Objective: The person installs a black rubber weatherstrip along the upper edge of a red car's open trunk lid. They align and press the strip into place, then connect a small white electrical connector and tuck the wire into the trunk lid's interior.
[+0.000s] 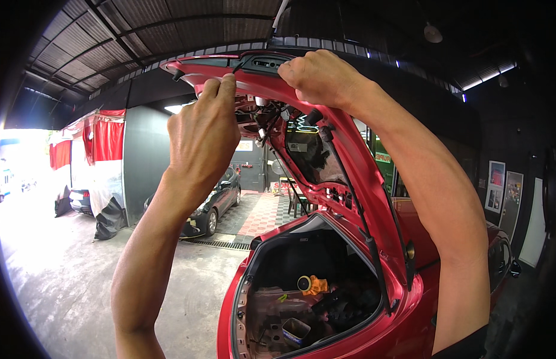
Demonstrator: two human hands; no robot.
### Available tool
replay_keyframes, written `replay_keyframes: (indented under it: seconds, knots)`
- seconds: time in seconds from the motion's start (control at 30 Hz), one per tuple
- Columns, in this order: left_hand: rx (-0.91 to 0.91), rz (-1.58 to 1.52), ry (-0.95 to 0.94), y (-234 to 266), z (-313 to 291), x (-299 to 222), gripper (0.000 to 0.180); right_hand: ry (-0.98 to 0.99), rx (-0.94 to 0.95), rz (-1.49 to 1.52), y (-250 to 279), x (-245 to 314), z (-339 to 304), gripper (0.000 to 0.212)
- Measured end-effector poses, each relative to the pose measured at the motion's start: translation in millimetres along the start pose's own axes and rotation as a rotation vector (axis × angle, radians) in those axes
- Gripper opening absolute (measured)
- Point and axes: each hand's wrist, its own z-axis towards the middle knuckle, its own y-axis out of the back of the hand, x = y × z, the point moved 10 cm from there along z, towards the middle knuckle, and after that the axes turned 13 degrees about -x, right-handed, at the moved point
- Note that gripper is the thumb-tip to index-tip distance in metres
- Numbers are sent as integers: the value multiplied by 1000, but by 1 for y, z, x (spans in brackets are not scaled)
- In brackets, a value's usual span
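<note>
A red car's tailgate (361, 179) stands raised overhead, its inner side bare with wires and black parts showing. My left hand (201, 134) reaches up to the tailgate's top edge, thumb and fingers pinched on something small near the lip; what it pinches is hidden. My right hand (321, 76) grips the upper edge of the tailgate beside a black trim piece (267, 61). Below, the open boot (302, 293) is stripped, holding an orange cloth (317, 286), a round pad and a small box.
A dark car (213, 206) is parked behind on the workshop floor. Red banners (107, 139) hang on the left near the bright doorway. A drain grate (221, 244) crosses the concrete. Posters hang on the right wall (505, 191).
</note>
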Motion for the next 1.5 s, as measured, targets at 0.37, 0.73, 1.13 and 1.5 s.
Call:
replay_keyframes:
  seconds: [0.37, 0.73, 1.13, 1.5]
  knots:
    - [21, 145, -64, -8, 6, -19, 39, 48, -64, -10, -2, -2, -2, 8]
    - [78, 107, -202, -8, 43, -26, 10, 107, -129, 6, 6, 1, -9, 9]
    - [5, -228, -54, 20, 28, 2, 35, 7, -22, -30, 1, 3, -4, 8]
    - [80, -174, 72, -24, -15, 26, 47, 96, -142, -41, 3, 3, -5, 7]
